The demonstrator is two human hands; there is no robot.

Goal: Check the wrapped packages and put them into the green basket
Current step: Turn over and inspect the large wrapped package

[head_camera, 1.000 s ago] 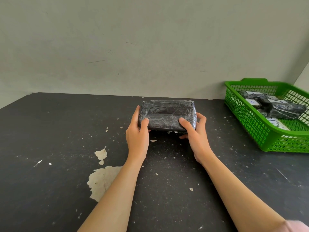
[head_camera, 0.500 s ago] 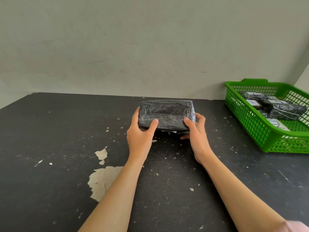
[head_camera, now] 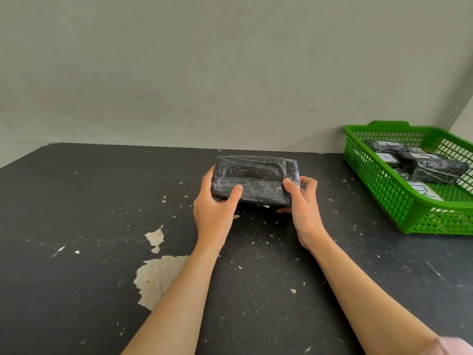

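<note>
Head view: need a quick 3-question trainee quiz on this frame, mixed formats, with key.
1. True or false: the left hand and the right hand both grip the wrapped package.
2. Where on the table does the green basket stand? A) the person's left B) the person's right C) the centre
3. Fill in: the packages already in the basket carry white ____.
Key: 1 true; 2 B; 3 labels.
</note>
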